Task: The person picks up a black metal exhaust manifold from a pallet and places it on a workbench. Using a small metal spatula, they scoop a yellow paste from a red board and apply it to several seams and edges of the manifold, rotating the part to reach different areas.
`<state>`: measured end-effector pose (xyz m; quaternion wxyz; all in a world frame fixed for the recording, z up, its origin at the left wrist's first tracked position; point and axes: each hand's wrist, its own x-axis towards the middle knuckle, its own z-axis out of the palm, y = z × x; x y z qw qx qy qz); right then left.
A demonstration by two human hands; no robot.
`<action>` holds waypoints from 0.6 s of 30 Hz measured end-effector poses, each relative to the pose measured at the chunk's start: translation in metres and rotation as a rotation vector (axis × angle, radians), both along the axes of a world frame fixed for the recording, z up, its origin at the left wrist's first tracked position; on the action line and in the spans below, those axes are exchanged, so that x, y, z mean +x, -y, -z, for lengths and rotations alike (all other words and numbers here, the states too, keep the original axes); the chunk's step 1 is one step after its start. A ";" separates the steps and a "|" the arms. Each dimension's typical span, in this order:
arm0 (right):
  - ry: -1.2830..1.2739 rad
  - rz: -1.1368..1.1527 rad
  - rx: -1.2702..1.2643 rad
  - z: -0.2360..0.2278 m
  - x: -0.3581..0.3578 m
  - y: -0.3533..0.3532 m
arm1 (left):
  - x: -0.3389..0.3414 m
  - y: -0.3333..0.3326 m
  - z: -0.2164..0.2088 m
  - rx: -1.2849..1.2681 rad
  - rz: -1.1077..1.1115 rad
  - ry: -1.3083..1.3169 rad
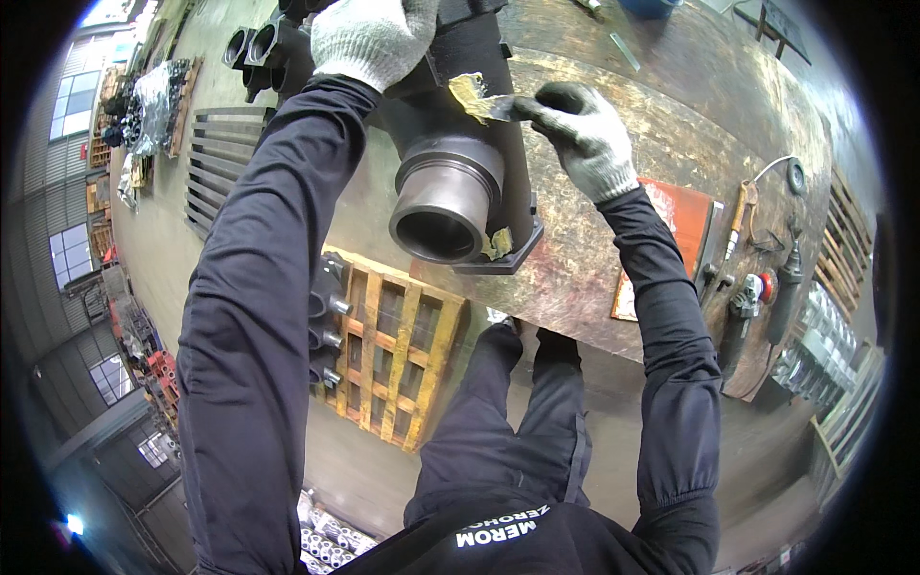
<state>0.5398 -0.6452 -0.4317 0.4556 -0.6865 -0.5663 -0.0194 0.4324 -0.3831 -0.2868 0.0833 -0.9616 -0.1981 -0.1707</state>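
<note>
A large dark metal pipe casting (450, 134) lies on the worktable, its round open spigot pointing toward me. In a white knitted glove, my left hand (369, 43) rests on the casting's upper left side; its fingers run out of view at the top edge. My right hand (589, 134), in a white glove with darkened fingertips, is closed on a small putty knife (500, 107). The blade touches a smear of yellowish putty (470, 96) on the casting's side. Another putty patch (498, 243) sits near the flange beside the spigot.
On the worn worktable (575, 240) to the right lie an orange-red sheet (676, 216), an angle grinder (743, 316) and a dark power tool (789, 278). A wooden pallet (393, 345) stands below the table's left end. More dark castings (273, 53) are at upper left.
</note>
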 end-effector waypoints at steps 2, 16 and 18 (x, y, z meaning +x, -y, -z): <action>-0.039 -0.007 0.021 0.003 -0.002 -0.005 | 0.000 -0.004 0.002 0.015 0.017 0.013; 0.198 -0.043 0.060 -0.025 0.011 -0.009 | 0.002 0.003 -0.001 0.060 0.030 0.034; 0.241 -0.066 0.060 -0.031 0.018 -0.014 | 0.003 0.009 0.003 0.201 0.099 0.157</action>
